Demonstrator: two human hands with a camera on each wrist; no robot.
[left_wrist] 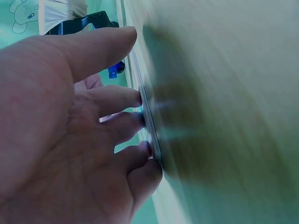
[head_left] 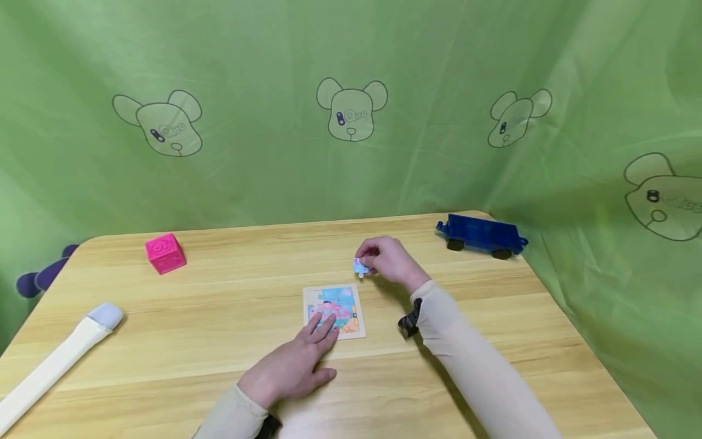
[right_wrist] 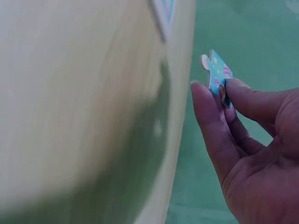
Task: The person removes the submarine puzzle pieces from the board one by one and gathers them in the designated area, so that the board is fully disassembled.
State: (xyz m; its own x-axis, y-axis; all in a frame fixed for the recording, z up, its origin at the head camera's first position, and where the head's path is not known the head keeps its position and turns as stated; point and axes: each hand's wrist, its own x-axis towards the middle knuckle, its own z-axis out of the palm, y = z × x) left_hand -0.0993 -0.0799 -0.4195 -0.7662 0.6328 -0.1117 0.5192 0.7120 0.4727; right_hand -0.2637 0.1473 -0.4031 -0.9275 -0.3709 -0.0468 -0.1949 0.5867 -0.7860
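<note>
Puzzle piece (head_left: pixel 359 267) clear of frame rim (head_left: pixel 305 311).

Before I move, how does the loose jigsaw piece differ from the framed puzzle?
The jigsaw piece is pinched by the right hand above the table, while the framed puzzle lies flat on it beneath the left hand's fingers. The jigsaw piece is small and tabbed; the framed puzzle is larger, with a pale, straight-edged border. Both show blue and pink printing.
</note>
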